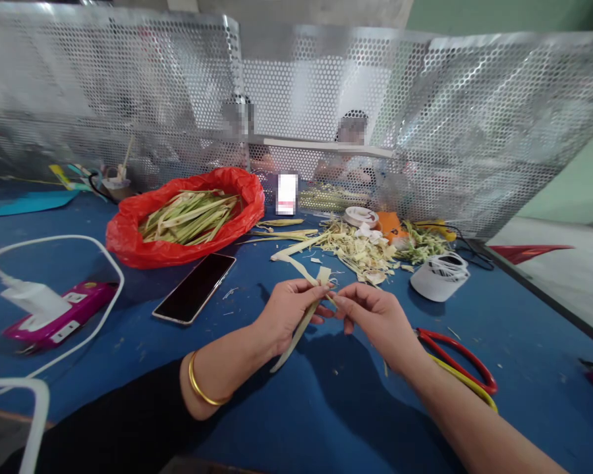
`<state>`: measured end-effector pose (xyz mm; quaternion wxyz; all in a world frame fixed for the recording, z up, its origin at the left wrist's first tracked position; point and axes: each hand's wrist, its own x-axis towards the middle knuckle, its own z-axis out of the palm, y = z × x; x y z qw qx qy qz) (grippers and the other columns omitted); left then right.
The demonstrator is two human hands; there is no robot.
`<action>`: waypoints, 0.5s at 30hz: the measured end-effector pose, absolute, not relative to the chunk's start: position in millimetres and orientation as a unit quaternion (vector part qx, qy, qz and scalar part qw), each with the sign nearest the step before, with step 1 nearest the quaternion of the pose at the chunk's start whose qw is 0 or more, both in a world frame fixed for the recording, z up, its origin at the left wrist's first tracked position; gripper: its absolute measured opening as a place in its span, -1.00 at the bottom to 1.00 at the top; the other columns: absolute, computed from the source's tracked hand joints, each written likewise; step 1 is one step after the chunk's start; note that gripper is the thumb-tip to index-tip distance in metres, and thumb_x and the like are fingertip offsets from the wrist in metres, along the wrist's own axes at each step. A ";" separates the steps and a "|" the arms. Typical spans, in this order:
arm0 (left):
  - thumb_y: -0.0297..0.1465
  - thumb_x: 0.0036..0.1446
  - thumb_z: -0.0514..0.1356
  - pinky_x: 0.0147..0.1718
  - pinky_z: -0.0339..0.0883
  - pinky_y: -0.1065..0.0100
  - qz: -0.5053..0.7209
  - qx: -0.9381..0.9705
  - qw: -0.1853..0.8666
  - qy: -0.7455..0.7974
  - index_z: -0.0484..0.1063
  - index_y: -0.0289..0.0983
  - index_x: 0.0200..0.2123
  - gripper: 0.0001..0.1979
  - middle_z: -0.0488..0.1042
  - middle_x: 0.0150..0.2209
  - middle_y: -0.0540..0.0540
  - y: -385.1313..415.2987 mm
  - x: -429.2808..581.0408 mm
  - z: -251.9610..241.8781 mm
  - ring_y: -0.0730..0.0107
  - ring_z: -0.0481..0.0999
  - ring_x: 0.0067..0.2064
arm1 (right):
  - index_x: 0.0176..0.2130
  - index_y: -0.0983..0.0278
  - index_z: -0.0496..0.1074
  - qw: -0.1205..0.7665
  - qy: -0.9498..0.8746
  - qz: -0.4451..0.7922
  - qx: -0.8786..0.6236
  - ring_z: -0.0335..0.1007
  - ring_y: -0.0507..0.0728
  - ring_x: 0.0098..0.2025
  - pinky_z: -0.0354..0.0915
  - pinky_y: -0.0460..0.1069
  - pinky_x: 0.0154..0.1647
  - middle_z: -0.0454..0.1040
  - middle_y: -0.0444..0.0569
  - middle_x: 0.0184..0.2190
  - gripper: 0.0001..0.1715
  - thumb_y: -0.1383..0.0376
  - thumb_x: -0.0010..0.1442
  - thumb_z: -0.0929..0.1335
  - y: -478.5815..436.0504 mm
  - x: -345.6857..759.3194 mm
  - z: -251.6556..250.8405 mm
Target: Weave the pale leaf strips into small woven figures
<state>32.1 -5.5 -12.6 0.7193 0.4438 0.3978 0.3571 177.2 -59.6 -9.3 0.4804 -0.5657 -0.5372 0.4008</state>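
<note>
Pale green plant strips cross between my two hands above the blue table. My left hand, with a gold bangle on its wrist, pinches the crossing strips between thumb and fingers. Close beside it on the right, my right hand pinches a thin strip end at the same crossing. One strip tail hangs down to the left below my left hand. Another strip reaches up and left behind the hands, near the pile of scraps.
A red bag of long leaf strips stands back left, with a dark phone before it. A purple power strip lies left. Red-handled scissors and a white roll are right. Perforated metal panels stand behind.
</note>
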 end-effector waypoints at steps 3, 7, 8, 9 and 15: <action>-0.50 0.06 0.26 -0.68 0.19 0.59 0.356 0.387 0.741 0.418 0.56 -0.35 -0.34 -0.92 0.55 -0.42 -0.07 -4.3 32.7 -10.8 0.63 0.41 -0.60 | -0.44 0.26 0.41 0.447 -0.584 0.355 -0.578 0.32 0.04 -0.55 0.22 -0.07 -0.52 0.43 -0.12 -0.57 -0.70 0.09 0.14 0.35 -60.3 177.9 -13.2; -0.54 -0.01 0.29 -0.69 0.15 0.57 0.340 0.394 0.745 0.417 0.56 -0.37 -0.41 -0.96 0.53 -0.46 -0.06 -6.8 33.7 -9.5 0.65 0.34 -0.63 | -0.40 0.27 0.46 0.487 -0.581 0.255 -0.600 0.27 0.05 -0.50 0.19 -0.07 -0.49 0.42 -0.11 -0.55 -0.70 0.08 0.15 0.35 -57.6 183.1 -14.5; -0.53 -0.02 0.29 -0.68 0.17 0.56 0.337 0.410 0.740 0.412 0.55 -0.37 -0.43 -0.97 0.53 -0.46 -0.06 -7.8 33.7 -9.8 0.65 0.34 -0.63 | -0.39 0.27 0.48 0.499 -0.567 0.264 -0.600 0.26 0.04 -0.50 0.19 -0.07 -0.48 0.44 -0.10 -0.53 -0.70 0.09 0.13 0.36 -56.7 183.9 -13.9; -0.51 -0.02 0.30 -0.66 0.18 0.54 0.332 0.430 0.734 0.408 0.55 -0.37 -0.45 -0.98 0.53 -0.46 -0.06 -8.7 33.6 -10.5 0.64 0.34 -0.63 | -0.39 0.28 0.50 0.508 -0.550 0.286 -0.597 0.25 0.04 -0.50 0.19 -0.07 -0.47 0.45 -0.10 -0.51 -0.71 0.09 0.10 0.38 -55.8 184.2 -13.2; -0.38 -0.06 0.34 -0.61 0.22 0.51 0.267 0.515 0.717 0.387 0.56 -0.35 -0.43 -0.86 0.56 -0.41 -0.09 -11.4 32.7 -15.0 0.58 0.41 -0.57 | -0.48 0.28 0.49 0.539 -0.475 0.426 -0.550 0.20 0.01 -0.48 0.15 -0.08 -0.42 0.41 -0.14 -0.56 -0.80 0.18 -0.03 0.45 -55.0 180.4 -12.4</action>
